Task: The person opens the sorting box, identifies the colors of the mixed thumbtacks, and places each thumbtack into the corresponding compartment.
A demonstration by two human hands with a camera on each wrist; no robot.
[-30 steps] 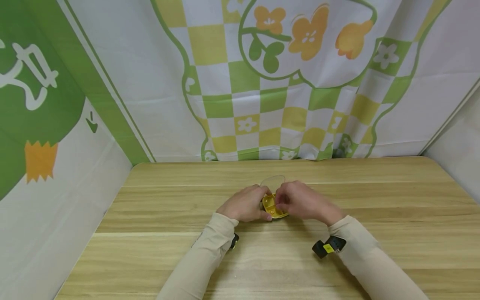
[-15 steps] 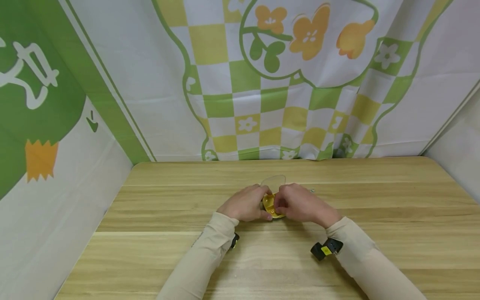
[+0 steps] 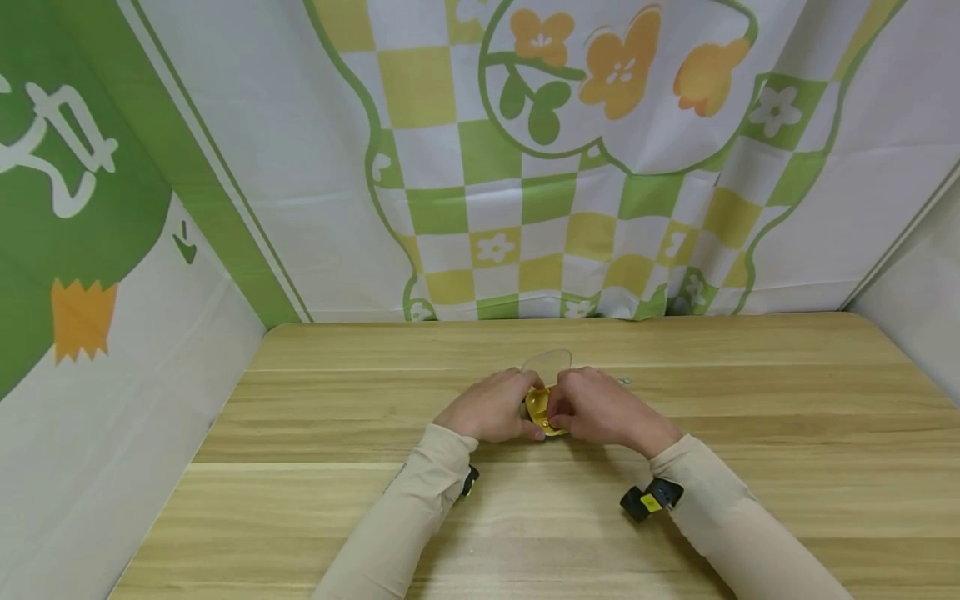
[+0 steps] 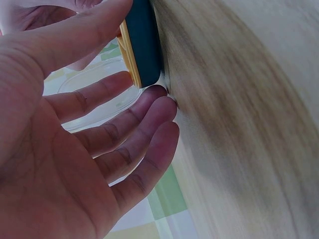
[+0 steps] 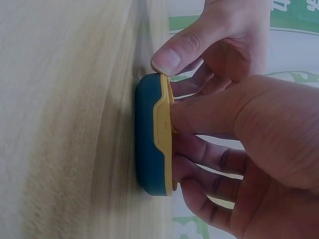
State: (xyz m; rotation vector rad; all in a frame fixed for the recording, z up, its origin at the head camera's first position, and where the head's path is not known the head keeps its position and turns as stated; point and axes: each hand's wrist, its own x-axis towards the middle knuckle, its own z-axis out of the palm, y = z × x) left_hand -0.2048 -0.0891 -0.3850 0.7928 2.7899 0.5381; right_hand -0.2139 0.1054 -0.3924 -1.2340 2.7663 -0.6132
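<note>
– Quickly, nearest first: holding what?
– Pinching 1 yellow-teal case [image 3: 537, 407] w/ L hand [image 3: 491, 408], thumb + index. Resting R hand [image 3: 602, 412] fingers in its yellow interior; can't tell if gripping anything.
– Lying where?
– On tabletop [image 3: 525, 533], btwn both hands, R of L hand, touching each. Prob. running lengthwise L to R; hidden at R end in head view.
– Beyond, how many?
– 1 clear curved piece [image 3: 548, 361] just behind case. Small shiny bits [image 3: 625, 381] past R hand, count unclear. Farthest, 1 checked curtain [image 3: 600, 208].
</note>
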